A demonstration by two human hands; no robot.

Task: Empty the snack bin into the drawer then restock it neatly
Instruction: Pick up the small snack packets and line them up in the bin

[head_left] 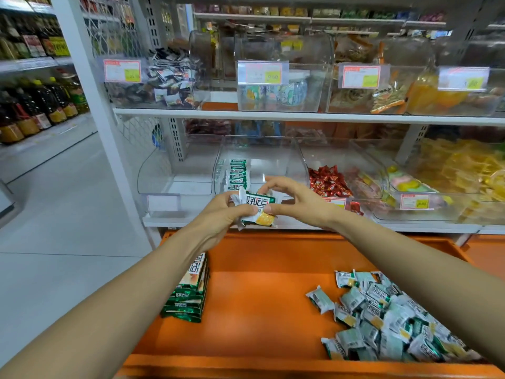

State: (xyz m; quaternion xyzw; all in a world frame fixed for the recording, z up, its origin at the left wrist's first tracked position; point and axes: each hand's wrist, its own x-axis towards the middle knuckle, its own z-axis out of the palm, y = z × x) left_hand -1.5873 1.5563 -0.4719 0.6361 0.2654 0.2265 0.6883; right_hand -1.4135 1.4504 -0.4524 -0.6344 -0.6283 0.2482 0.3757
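— In front of the lower shelf, what do the hands hold?
— Left hand [221,212] and right hand [295,201] both pinch a small stack of green snack packets [255,212], fingers closed on its ends.
— The snack bin [273,154]?
— Clear; one upright row of packets [238,173] stands at its left wall.
— The drawer [259,283]?
— Orange, open below. A loose heap [388,318] lies at right, a stacked pile [191,291] at left.

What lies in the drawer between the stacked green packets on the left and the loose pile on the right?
Nothing: in the head view, bare orange drawer floor separates the stacked packets from the loose pile.
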